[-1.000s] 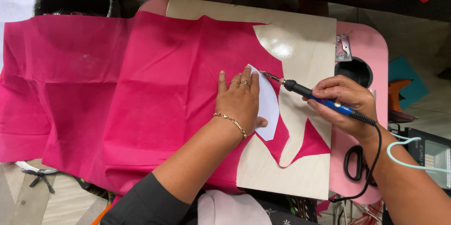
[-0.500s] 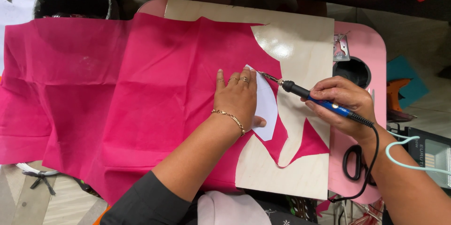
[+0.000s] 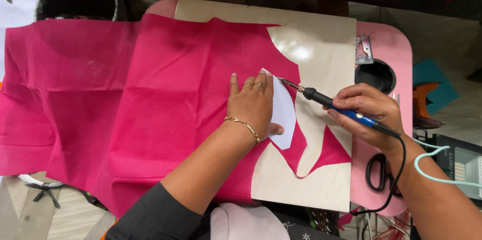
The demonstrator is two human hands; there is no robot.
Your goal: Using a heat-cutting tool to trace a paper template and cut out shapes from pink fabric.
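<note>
labels | one — white lettering on black box [image 3: 459, 162], right edge | screens — none

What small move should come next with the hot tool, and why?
Probably draw the tool down along the right edge of the white template. Its tip sits at the template's top corner, the left hand presses the template flat on the pink fabric, and that edge looks uncut. The right hand grips the tool like a pen.
</note>
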